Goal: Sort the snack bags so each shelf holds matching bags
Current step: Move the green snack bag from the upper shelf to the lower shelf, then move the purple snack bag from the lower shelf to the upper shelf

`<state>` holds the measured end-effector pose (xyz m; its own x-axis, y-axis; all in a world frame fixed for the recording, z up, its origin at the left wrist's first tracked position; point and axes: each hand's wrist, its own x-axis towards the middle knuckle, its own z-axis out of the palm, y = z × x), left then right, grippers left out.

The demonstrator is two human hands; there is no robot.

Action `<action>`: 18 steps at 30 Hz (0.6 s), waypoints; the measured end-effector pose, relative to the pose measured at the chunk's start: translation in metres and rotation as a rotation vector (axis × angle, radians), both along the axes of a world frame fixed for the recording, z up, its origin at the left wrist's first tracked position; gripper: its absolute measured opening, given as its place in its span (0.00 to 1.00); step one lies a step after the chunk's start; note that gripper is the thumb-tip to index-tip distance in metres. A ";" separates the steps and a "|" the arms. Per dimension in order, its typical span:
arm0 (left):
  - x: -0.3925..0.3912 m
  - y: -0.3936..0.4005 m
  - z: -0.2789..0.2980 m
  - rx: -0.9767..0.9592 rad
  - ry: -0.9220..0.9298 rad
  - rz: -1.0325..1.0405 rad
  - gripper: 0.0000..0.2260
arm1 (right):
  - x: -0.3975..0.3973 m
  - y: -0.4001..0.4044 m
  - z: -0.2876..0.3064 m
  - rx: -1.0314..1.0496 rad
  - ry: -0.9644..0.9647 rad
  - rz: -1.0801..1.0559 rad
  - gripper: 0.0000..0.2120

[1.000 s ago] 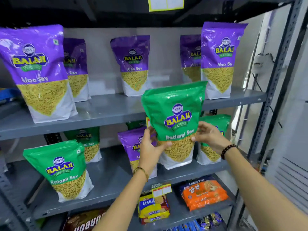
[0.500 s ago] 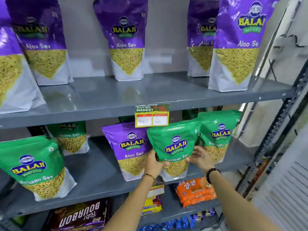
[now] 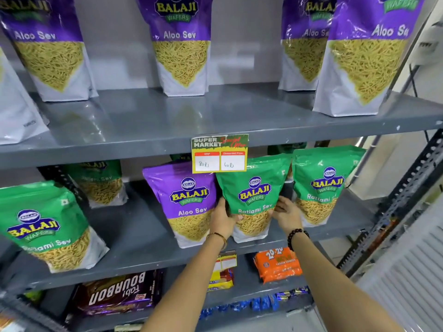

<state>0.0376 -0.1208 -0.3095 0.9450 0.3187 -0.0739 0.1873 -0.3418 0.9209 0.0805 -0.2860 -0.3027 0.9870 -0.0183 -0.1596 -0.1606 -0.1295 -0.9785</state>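
Both my hands close their grip on one glossy green Ratlami Sev snack bag: left hand cupping its left edge, right hand pressed on its right edge. It stands upright on the grey metal middle shelf, just right of a purple Aloo Sev bag, under the yellow price tag.

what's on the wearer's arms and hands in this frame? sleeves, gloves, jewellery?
Both forearms are bare: no sleeves in view, no gloves. The left hand has a thin gold-coloured bangle at the wrist. The right hand has a bracelet of round dark beads at the wrist. No rings or watch can be made out.
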 end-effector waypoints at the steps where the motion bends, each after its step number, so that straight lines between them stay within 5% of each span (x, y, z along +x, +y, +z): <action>1: -0.004 0.000 -0.001 -0.016 0.000 -0.001 0.29 | -0.001 0.001 -0.002 0.003 0.006 -0.016 0.30; 5: -0.034 0.004 -0.004 -0.103 0.012 0.009 0.31 | -0.019 0.012 -0.012 -0.040 0.058 -0.097 0.34; 11: -0.085 0.020 -0.019 -0.168 0.040 0.086 0.28 | -0.060 0.039 -0.026 -0.118 0.144 -0.195 0.23; 14: -0.102 0.040 -0.027 -0.126 0.090 0.163 0.26 | -0.072 0.059 -0.030 -0.108 0.176 -0.116 0.18; 18: -0.111 0.070 -0.029 -0.108 0.100 0.278 0.22 | -0.074 0.090 -0.031 -0.061 0.214 0.073 0.24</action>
<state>-0.0733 -0.0511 -0.3384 0.8092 0.5489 -0.2094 0.3511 -0.1660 0.9215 0.0064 -0.1955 -0.3336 0.9297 0.0361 -0.3665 -0.3519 -0.2064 -0.9130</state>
